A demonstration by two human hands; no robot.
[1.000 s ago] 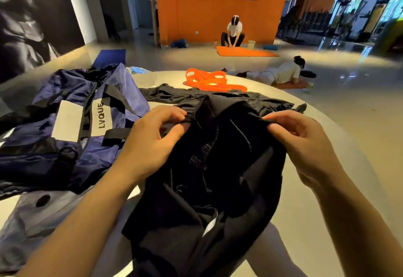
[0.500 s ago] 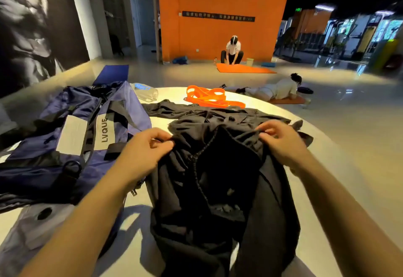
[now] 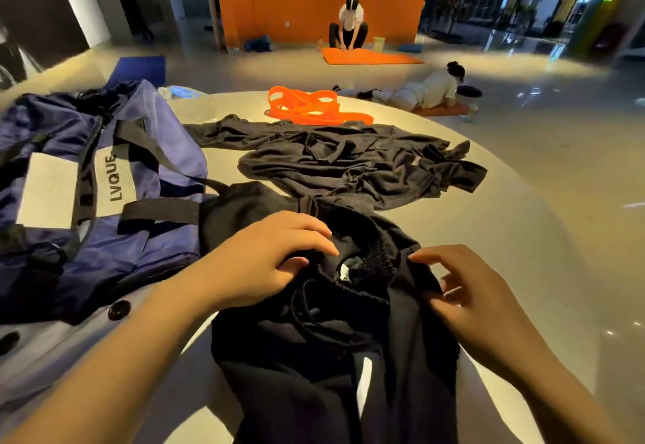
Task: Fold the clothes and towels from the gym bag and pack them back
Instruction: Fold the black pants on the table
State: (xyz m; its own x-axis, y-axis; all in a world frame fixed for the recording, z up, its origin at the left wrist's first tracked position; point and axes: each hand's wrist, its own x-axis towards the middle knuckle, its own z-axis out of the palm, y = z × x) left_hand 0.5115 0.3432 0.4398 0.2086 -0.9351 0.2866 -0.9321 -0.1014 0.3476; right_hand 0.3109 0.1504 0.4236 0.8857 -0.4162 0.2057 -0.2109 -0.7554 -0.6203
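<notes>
Black pants (image 3: pixel 324 346) with an elastic waistband lie on the round white table (image 3: pixel 506 234), close in front of me. My left hand (image 3: pixel 265 265) rests on the left side of the waistband, its fingers fairly straight. At the right side, my right hand (image 3: pixel 478 307) pinches a fold of the waistband between thumb and fingers. A black shirt (image 3: pixel 349 164) lies spread and wrinkled behind the pants. The blue gym bag (image 3: pixel 87 181), marked LVQUE, slumps on the left of the table.
A grey garment with dark buttons (image 3: pixel 52 349) lies at the near left under the bag. Orange straps (image 3: pixel 307 105) sit at the table's far edge, with a clear pouch (image 3: pixel 192 101) beside them. Two people are on mats on the floor beyond.
The pants, held up by the waistband before, now lie lower on the table. Both hands came down and toward me, and the left hand's grip has loosened. The black shirt is uncovered.
</notes>
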